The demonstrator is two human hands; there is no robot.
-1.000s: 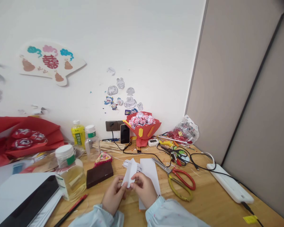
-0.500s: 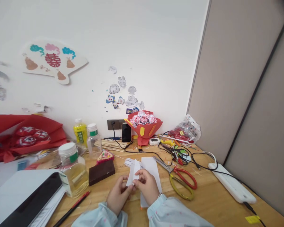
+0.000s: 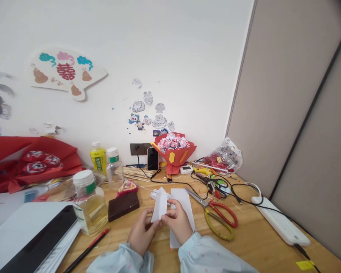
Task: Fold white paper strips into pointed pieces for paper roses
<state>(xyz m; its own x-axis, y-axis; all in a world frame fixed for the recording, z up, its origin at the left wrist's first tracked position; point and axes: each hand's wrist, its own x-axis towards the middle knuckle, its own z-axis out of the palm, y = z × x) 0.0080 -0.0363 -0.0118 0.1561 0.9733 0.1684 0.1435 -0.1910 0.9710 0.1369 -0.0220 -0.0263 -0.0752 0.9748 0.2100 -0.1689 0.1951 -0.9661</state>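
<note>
A small folded white paper (image 3: 160,206) stands up between my hands, creased lengthwise and pointed at its top. My left hand (image 3: 142,232) pinches its lower left edge between thumb and fingers. At the lower right, the thumb of my right hand (image 3: 179,222) presses on the paper, its fingers curled behind. Under and behind my right hand lies a flat white paper strip (image 3: 183,198). Just to the right rest scissors (image 3: 220,218) with one red and one yellow handle, their blades pointing at the strip. Some white paper pieces sit behind the folded paper, partly hidden.
Left of my hands are a dark brown block (image 3: 123,206), a jar of yellowish liquid (image 3: 91,208) and a black-and-red pen (image 3: 88,248). A red-wrapped bouquet (image 3: 174,155) stands at the wall beside a phone (image 3: 152,159). Cables and a white power strip (image 3: 281,222) lie right.
My right fingers have slid down and off the paper's front, so more of the folded paper shows. The whole view has shifted slightly; the things on the table stay put.
</note>
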